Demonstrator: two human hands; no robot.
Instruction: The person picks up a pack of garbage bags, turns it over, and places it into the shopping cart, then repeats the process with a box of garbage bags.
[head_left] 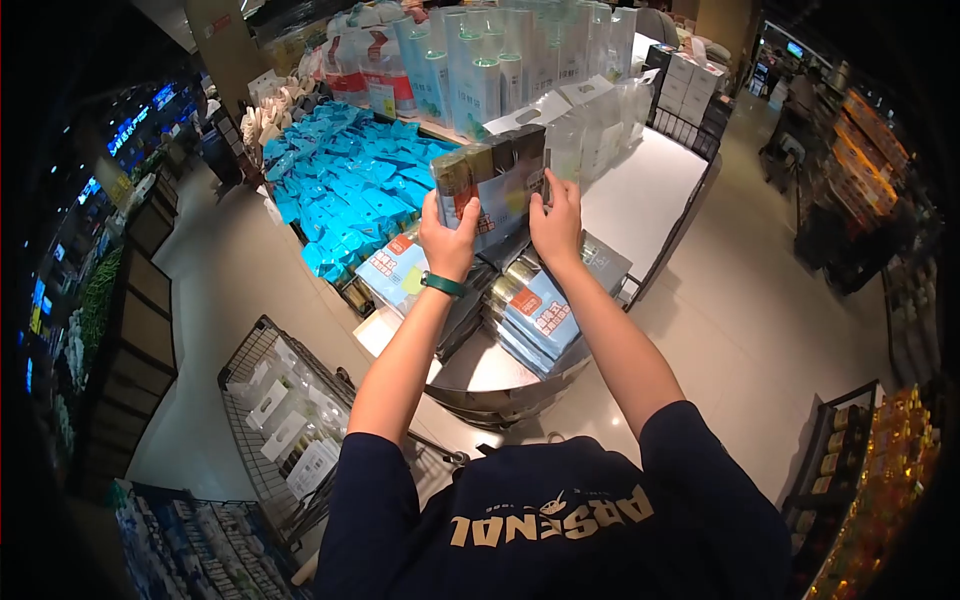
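Between my two hands is a dark package of rolls (500, 185), raised above the display table. My left hand (448, 238) grips its left side, thumb over the front, with a green band on the wrist. My right hand (557, 220) holds the right end. Under my forearms lie similar packages: a blue and white one (395, 268) on the left and a stack (535, 310) on the right. Left of the held package is a heap of bright blue packets (345, 170). Clear rolls (480, 90) stand upright behind it.
A wire cart (270, 400) with packs in it stands at the lower left. The table's white top (650, 190) extends to the right, with a basket and boxes (690, 85) beyond. Shelves (840, 450) of goods line the lower right. A person (800, 105) is far off at the right.
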